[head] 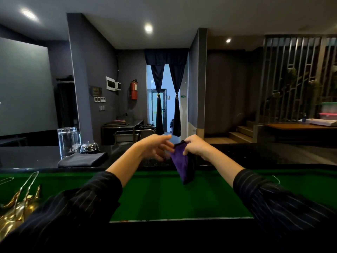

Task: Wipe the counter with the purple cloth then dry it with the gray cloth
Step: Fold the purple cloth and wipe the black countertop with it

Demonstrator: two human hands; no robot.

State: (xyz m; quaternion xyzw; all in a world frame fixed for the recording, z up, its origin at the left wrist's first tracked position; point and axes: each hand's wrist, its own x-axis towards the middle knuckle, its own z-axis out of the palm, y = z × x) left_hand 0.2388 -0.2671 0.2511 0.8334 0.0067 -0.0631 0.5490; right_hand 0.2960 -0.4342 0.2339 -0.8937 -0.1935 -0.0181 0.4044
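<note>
The purple cloth hangs in the air above the dark counter, pinched at its top edge by my right hand. It droops down to a point over the green surface. My left hand is just left of the cloth with fingers spread, holding nothing; whether its fingertips touch the cloth I cannot tell. The gray cloth lies folded flat on the counter to the left, apart from both hands.
A tall clear glass and a chrome call bell stand behind the gray cloth. Brass-coloured utensils lie at the lower left. Beyond the counter are a steel table, a curtained doorway and steps at right.
</note>
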